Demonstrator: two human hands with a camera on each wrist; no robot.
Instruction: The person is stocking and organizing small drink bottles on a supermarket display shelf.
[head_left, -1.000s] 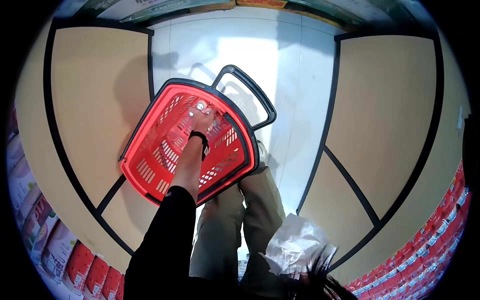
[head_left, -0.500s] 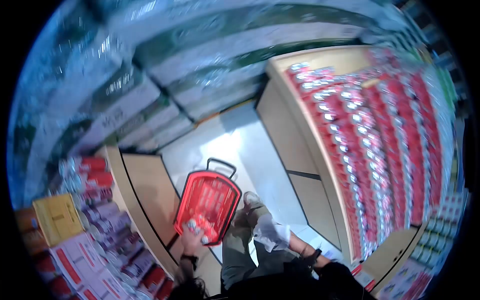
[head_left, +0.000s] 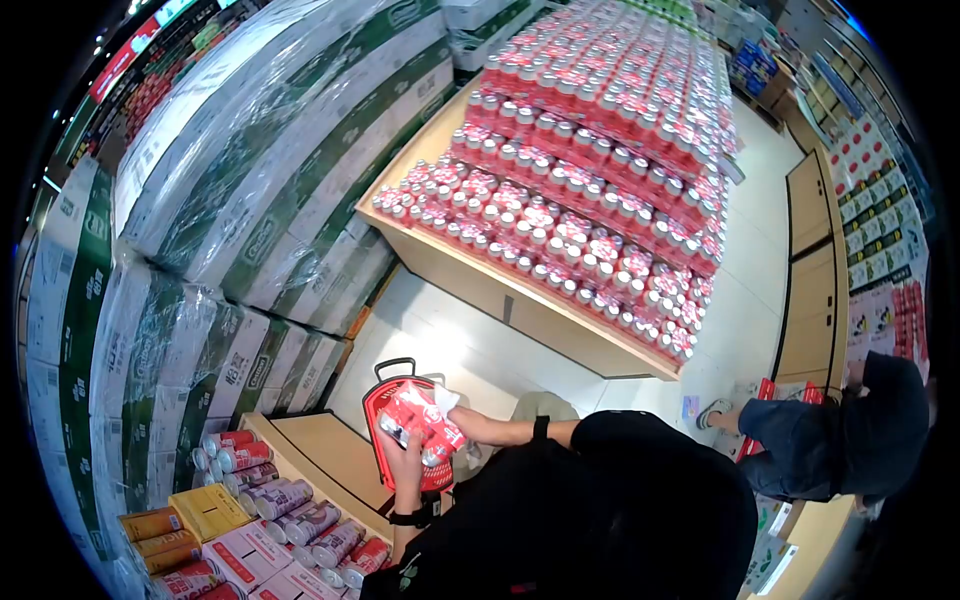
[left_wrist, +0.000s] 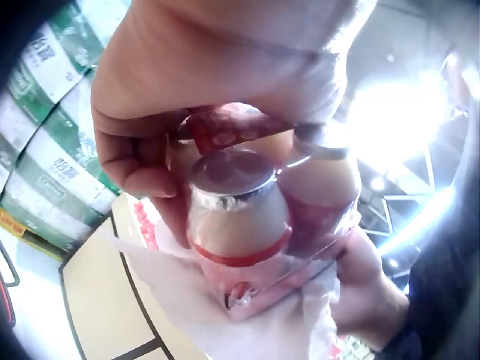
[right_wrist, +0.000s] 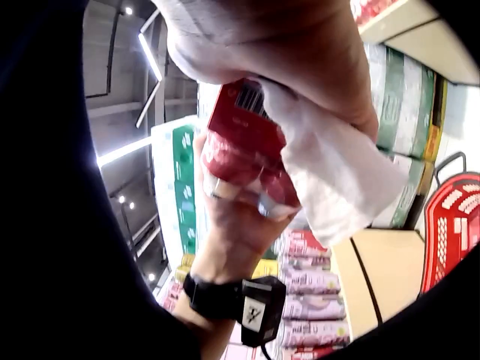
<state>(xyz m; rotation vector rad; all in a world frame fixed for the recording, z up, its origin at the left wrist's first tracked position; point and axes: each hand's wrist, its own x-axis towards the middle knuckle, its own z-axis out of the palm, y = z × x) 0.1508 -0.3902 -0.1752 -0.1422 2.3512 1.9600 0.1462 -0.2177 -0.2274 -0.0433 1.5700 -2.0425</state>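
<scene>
Both hands hold a red and white pack of small bottles (head_left: 415,418) above the red basket (head_left: 378,402) in the head view. My left hand (head_left: 402,462) grips the bottle end; in the left wrist view its curled fingers (left_wrist: 150,182) wrap around the foil-capped bottles (left_wrist: 236,202). My right hand (head_left: 475,427) is at the pack's other side with a white tissue. The right wrist view shows that tissue (right_wrist: 337,169) between the right hand (right_wrist: 285,52) and the pack's red, barcoded side (right_wrist: 238,112); the right fingertips are hidden there.
A large display of red bottle packs (head_left: 590,180) stands ahead on a wooden stand. Wrapped cartons (head_left: 270,230) are stacked at the left. Cans (head_left: 285,500) and a yellow box (head_left: 208,513) lie at the lower left. Another person (head_left: 850,440) is at the right.
The pack has come up out of the basket in my left hand, and my right hand has moved onto it with the tissue. The head view has swung up toward the display.
</scene>
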